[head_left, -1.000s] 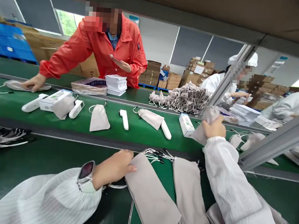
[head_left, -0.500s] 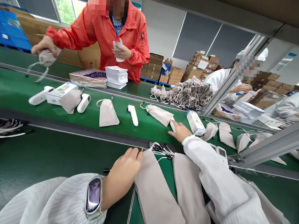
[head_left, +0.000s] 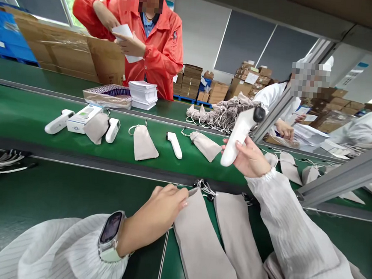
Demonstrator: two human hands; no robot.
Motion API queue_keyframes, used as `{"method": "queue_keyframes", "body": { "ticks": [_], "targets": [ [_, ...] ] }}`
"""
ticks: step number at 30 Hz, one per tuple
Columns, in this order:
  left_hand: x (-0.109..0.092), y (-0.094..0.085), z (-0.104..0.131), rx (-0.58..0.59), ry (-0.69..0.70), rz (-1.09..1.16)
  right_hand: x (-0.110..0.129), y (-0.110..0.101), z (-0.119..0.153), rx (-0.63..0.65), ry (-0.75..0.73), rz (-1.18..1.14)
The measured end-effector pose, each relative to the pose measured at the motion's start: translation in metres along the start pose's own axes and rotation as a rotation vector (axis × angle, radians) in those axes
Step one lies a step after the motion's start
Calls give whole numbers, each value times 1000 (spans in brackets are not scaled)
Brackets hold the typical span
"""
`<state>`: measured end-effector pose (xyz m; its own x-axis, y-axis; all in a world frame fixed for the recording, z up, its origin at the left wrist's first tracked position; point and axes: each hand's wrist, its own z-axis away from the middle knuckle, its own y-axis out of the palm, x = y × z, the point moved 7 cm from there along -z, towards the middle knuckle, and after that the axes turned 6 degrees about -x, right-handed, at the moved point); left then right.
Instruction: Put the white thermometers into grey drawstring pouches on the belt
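Observation:
Raised above the green belt, my right hand [head_left: 252,159] is closed around a white forehead thermometer [head_left: 237,139] with a black sensor end pointing up. My left hand [head_left: 161,210] is closed on the top edge of a light grey drawstring pouch [head_left: 205,244], which lies flat on the near surface; its fingertips are partly hidden. Beside it lies a second grey pouch [head_left: 239,238], its cords bunched at the top. On the belt ahead are another white thermometer [head_left: 174,145], a filled-looking pouch [head_left: 205,146] and a wider pouch [head_left: 144,144].
A metal post [head_left: 348,167] slants up at the right. Farther left on the belt [head_left: 21,109] stands a white box [head_left: 84,118] among more thermometers. A person in a red jacket [head_left: 161,38] works opposite, near a stack of white leaflets [head_left: 142,95] and a pile of pouches [head_left: 220,112].
My right hand has lifted the thermometer from the belt and turned it upright. My left hand has shifted slightly right at the pouch's top. Belt items moved right; the person opposite brought both hands together.

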<state>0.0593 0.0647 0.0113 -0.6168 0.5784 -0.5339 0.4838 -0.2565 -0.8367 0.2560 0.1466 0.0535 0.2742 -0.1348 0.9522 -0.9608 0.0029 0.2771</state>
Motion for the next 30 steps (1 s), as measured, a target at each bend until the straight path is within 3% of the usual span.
{"method": "queue_keyframes", "body": {
  "ticks": [4,9,12,16,21,23,26,30],
  "targets": [
    [-13,0,-2,48,57,248,7,46,25,28,-12,-112],
    [-15,-8,-4,-49,77,337,-9,70,38,129,42,-82],
    [-16,-9,-4,-67,95,377,-10,73,40,121,14,-100],
    [-17,-3,-3,11,97,383,3,69,39,23,-88,-138],
    [-21,8,1,171,134,329,12,51,35,-31,-460,-85],
    [-21,5,1,165,134,301,1,49,35,23,-587,54],
    [-20,-5,0,113,129,279,-21,56,33,164,-595,276],
    [-20,-15,-1,48,131,312,4,54,37,69,-628,126]
  ]
}}
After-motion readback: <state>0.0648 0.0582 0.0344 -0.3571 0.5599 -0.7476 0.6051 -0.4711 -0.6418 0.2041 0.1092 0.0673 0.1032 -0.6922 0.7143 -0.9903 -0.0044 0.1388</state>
